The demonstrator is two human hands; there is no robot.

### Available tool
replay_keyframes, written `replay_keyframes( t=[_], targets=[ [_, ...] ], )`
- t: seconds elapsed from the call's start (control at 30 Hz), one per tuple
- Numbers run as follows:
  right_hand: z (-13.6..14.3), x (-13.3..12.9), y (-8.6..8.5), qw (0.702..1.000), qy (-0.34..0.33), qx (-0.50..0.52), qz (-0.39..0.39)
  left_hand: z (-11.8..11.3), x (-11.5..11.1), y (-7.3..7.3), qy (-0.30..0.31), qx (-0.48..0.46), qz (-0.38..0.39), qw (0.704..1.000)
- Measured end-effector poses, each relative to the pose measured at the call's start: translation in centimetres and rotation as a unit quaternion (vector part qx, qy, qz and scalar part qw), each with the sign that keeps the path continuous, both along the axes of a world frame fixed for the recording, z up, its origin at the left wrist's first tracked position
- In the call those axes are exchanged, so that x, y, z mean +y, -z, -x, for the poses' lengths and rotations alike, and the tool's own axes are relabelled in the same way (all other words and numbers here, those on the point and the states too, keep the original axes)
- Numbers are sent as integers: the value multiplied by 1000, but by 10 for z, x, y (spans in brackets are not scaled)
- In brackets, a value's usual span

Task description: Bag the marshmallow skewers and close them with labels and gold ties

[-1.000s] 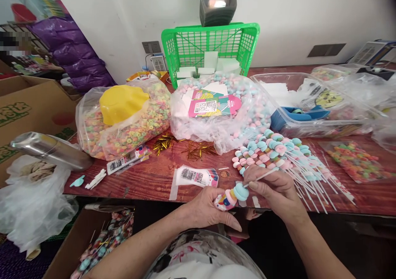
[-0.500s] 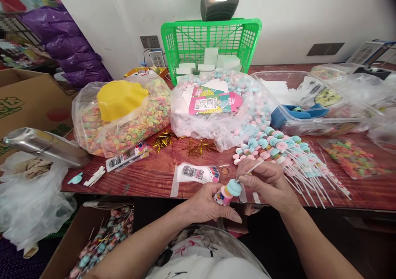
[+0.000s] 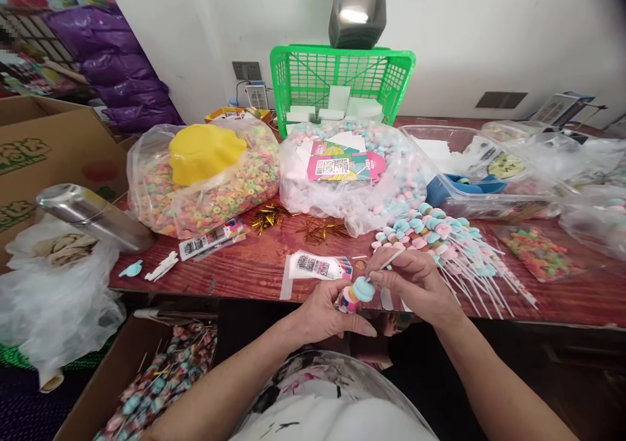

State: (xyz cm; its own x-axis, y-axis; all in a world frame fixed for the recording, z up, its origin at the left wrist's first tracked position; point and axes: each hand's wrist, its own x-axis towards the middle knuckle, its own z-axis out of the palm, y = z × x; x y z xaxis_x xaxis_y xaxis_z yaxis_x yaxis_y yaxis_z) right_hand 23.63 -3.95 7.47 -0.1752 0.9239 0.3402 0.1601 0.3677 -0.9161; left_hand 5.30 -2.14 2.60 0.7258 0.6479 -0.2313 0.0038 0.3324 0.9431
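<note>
My left hand [image 3: 328,312] is closed around a small printed plastic bag [image 3: 346,303]. A candy skewer [image 3: 364,289] of blue, pink and yellow sweets sits partly inside it, its blue top sticking out. In my right hand [image 3: 415,283], the thumb and fingertips pinch the skewer's thin white stick [image 3: 390,258] close to the blue sweets. Just beyond my left hand, a stack of flat printed bags [image 3: 320,266] lies on the table. Right of it is a heap of marshmallow skewers [image 3: 435,232], their white sticks pointing toward me.
A bag of candy rings [image 3: 229,199] holds a yellow bowl [image 3: 208,154]. Beside it are a bag of marshmallows [image 3: 401,160], a green basket [image 3: 342,62] and a clear tub [image 3: 489,199]. A steel flask [image 3: 98,216] leans at left. Below, a carton [image 3: 92,369] contains skewers.
The camera view has shifted, so the table things appear a little farther right on the left side. Both hands keep their grips on the bag and the stick.
</note>
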Motion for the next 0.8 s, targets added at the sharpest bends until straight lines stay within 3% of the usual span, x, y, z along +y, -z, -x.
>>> replay_keyframes(
  t=[0.17,0.33,0.47,0.63,0.8],
  targets=[
    [5,1,10,994,86,66,15,10,-6,-1,-46,-15,-5,999],
    [13,-1,20,987,120,101,28,10,-12,2,-19,26,20,999],
    [19,-7,24,988,112,93,44,6,-17,4,24,26,36,999],
    [11,-12,23,998,41,3,56,3,-18,6,42,25,60,997],
    [-7,-16,18,990,95,103,11,3,-14,7,24,24,27,999]
  ],
)
